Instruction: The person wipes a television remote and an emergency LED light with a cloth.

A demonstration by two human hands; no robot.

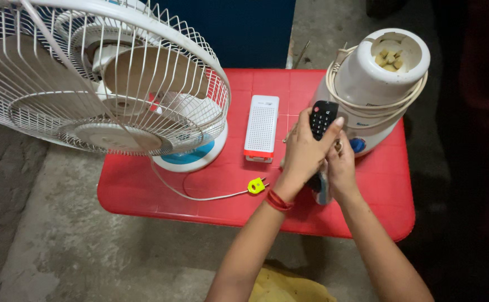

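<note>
My left hand (303, 151) is wrapped around a black remote control (323, 116), buttons facing up, above the red plastic table (211, 210). My right hand (341, 165) touches the remote's lower end from the right and also holds something pale that juts out below it; I cannot tell what that is. A red thread band circles my left wrist. The remote's lower half is hidden by my fingers.
A white table fan (102, 78) with a wire cage stands at the left; its cord ends in a yellow plug (256, 185). A white rectangular box (262, 127) with a red end lies mid-table. A white mixer base (376, 84) wound with cord stands at the right. Concrete floor surrounds the table.
</note>
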